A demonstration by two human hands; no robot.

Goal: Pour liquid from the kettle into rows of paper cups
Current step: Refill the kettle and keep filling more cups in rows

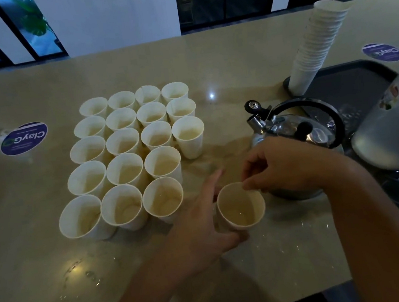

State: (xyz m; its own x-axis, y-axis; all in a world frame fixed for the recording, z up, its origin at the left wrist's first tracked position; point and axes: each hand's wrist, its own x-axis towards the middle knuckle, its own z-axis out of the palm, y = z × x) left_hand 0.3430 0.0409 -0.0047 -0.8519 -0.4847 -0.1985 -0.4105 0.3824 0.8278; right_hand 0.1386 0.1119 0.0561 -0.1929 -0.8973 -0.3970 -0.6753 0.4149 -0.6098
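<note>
The worktop [47, 277], pale and glossy, carries everything here. On its right side a dark tray [349, 86] holds a tall, leaning stack of spare cups [315, 45], and a grey appliance [388, 131] crowds in from the right edge. Left of centre stands the block of paper cups [130, 155], set touching one another in rows of four; the two nearest rows have only three each, so two places on the right side are not yet filled. Most of the cups seem to hold a little pale liquid already, though the dim light makes the levels hard to read.

The kettle [295, 138], shiny metal with a black handle, rests on the worktop just in front of the tray, unheld.

Nearest the camera, both hands are on one loose cup [241, 205], which sits apart from the block, between it and the kettle. The left hand [202, 231] grips the cup's side, thumb below and fingers [215, 181] curved round the far wall. The right hand [286, 164] pinches the rim at its far edge. This cup also appears to hold some liquid.

The step in hand looks like placing this cup into an open place in the block. That calls for a level, slow slide or lift leftward, setting it snug without knocking its neighbours.
</note>
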